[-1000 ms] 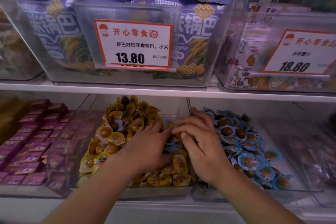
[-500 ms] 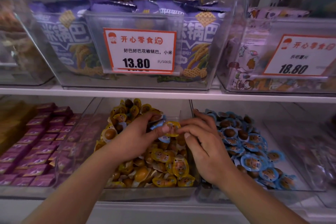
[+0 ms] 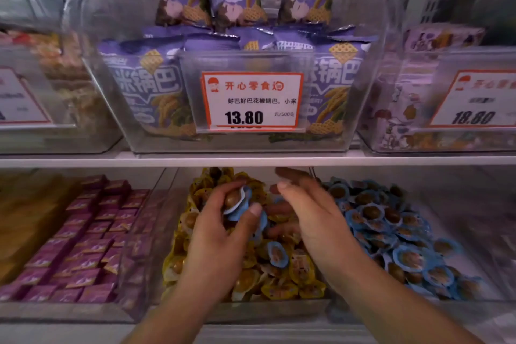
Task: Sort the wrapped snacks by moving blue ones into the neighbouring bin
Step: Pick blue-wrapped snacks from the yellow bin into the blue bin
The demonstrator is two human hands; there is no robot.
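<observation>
On the lower shelf a clear middle bin (image 3: 251,311) holds a heap of yellow wrapped snacks (image 3: 279,285). My left hand (image 3: 217,243) is raised over that heap and grips a small bunch of blue wrapped snacks (image 3: 237,204) between thumb and fingers. One more blue snack (image 3: 277,254) lies among the yellow ones. My right hand (image 3: 312,218) hovers beside the left with its fingers loosely spread and nothing in it, over the divider. The neighbouring bin on the right (image 3: 474,307) is filled with blue wrapped snacks (image 3: 391,232).
A bin of purple wrapped squares (image 3: 83,246) sits to the left. The white shelf edge (image 3: 251,160) runs just above the hands. Above it stand clear bins with purple snack bags (image 3: 150,92) and price cards (image 3: 251,102).
My left hand has lifted out of the yellow heap with blue snacks in its grip. My right hand has risen and opened. The camera has tilted upward.
</observation>
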